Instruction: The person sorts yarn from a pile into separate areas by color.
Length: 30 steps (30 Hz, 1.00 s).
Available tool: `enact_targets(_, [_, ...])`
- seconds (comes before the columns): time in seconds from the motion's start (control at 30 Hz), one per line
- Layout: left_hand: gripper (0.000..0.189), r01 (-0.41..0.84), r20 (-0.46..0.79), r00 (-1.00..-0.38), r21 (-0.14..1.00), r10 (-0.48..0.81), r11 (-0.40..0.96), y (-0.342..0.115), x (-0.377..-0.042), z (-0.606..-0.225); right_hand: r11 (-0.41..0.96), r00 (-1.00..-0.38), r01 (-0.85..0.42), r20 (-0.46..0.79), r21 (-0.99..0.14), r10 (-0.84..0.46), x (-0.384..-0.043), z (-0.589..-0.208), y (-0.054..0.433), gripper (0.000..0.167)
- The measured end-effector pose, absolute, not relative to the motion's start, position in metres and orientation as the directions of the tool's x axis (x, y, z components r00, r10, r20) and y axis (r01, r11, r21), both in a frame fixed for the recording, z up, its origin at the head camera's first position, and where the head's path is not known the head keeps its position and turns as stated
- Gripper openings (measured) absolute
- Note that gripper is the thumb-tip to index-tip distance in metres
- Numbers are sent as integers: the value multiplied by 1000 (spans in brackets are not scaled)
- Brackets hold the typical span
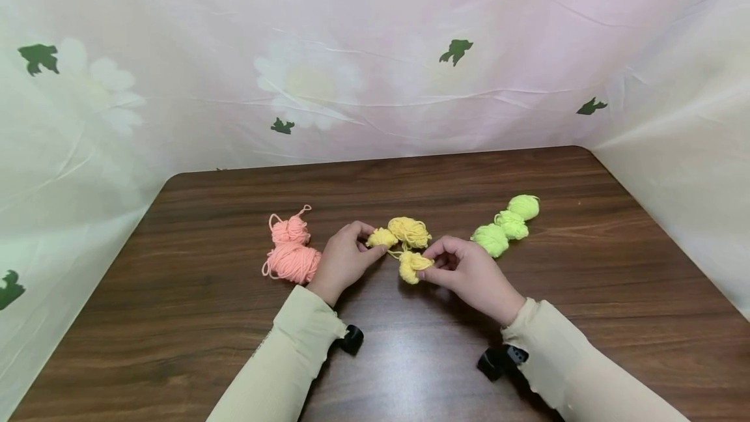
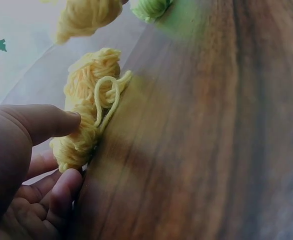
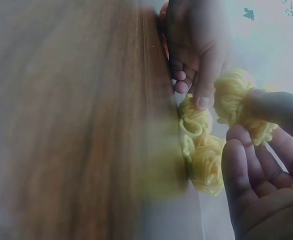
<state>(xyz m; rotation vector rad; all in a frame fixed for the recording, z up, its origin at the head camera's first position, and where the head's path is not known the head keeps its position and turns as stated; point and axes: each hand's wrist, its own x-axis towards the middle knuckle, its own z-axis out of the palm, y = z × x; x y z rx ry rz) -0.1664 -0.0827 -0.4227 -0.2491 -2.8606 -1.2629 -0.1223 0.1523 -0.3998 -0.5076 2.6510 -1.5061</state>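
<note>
Between its thumb and fingers my left hand pinches a small yellow yarn ball, low on the table. A second yellow yarn ball lies against it, and a loose loop of yarn shows beside them in the left wrist view. My right hand pinches a third yellow yarn ball, nearer me; the right wrist view shows this yarn ball raised above the others. A yellow strand runs between the yarn balls.
Left of my left hand lie pink yarn balls, one behind the other, with loose loops. A row of green yarn balls slants away at the right. The brown wooden table ends at a flowered cloth behind.
</note>
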Motion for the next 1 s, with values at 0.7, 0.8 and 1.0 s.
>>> enact_targets(0.7, [34,105,13,-990,742,143,662,-83,-169,-426,505,-957,-247,125,-827,-263,-146,-410,135,20])
enact_targets(0.8, [34,109,16,-989,741,145,663,-83,-169,-426,499,-962,-224,108,-837,-251,-147,-410,133,20])
enact_targets(1.0, [33,112,22,-989,743,143,660,-83,-170,-424,515,-970,-187,73,-837,-233,-149,-409,131,20])
